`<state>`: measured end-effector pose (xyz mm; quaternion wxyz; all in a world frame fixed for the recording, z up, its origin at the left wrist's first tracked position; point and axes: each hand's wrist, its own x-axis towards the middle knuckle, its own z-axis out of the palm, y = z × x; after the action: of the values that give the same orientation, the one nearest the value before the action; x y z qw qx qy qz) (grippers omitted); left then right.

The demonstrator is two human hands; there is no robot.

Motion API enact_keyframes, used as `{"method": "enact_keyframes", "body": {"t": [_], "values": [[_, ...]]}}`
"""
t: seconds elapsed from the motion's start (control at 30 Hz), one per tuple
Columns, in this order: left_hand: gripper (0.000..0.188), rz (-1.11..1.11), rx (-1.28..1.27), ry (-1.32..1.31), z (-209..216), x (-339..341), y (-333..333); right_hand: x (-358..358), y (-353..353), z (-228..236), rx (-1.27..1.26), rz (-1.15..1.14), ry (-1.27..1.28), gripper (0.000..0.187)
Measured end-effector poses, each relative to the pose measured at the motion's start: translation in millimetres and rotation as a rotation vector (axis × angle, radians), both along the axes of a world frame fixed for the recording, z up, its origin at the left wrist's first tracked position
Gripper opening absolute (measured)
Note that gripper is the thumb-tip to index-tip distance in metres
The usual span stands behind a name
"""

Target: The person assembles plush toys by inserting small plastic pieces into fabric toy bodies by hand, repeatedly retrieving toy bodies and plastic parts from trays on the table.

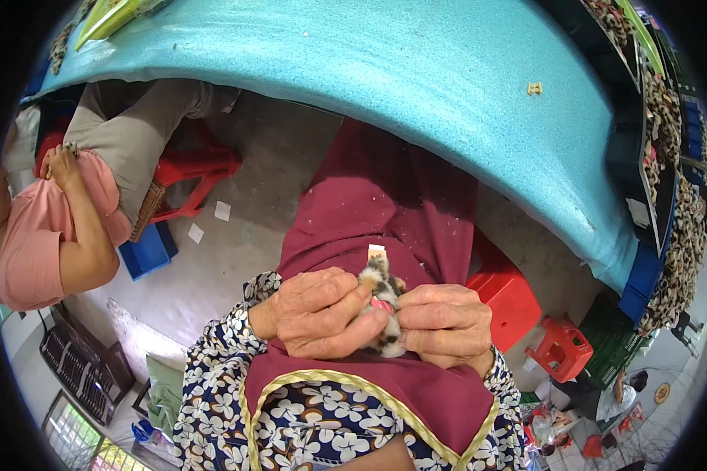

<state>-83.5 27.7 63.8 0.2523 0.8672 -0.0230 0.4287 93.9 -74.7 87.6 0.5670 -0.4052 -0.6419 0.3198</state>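
A small furry plush animal (379, 276), mottled white, black and tan, is held over my lap between both hands. A band of pink-red (382, 305) crosses its middle, and a small white and peach tag (377, 252) sticks out at its far end. My left hand (322, 314) grips its left side, with bent fingers reaching over the pink-red band. On the other side my right hand (446, 326) pinches the edge of the toy with curled fingers. What the fingertips press on is partly hidden. A maroon apron (369, 188) covers my lap beneath the toy.
A table with a turquoise cover (353, 55) curves across the far side; a small yellow piece (534, 88) lies on it. Trays of many furry pieces (675, 243) stand at right. Red stools (504, 302) flank me. At left sits a co-worker in pink (47, 243), near a blue bin (148, 250).
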Motion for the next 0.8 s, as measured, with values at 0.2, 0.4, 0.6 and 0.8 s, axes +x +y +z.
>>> {"method": "enact_keyframes", "body": {"t": [0.2, 0.4, 0.6, 0.8], "values": [[0.027, 0.0, -0.202, 0.002, -8.8, 4.9, 0.7, -1.6, 4.2, 5.1, -0.182, 0.002, 0.022, 0.015], [0.026, -0.017, -0.237, -0.052, -11.3, 9.9, 2.9, -4.7, -1.1, -0.3, -0.253, -0.105, -0.004, 0.036], [0.029, -0.071, -0.033, 0.058, 2.3, 8.0, 13.1, -2.4, -0.7, -2.9, -0.112, -0.24, -0.144, 0.028], [0.025, -0.083, -0.226, 0.044, 2.4, 9.7, 10.0, 1.2, 3.2, 0.0, -0.008, -0.173, -0.08, 0.022]]}}
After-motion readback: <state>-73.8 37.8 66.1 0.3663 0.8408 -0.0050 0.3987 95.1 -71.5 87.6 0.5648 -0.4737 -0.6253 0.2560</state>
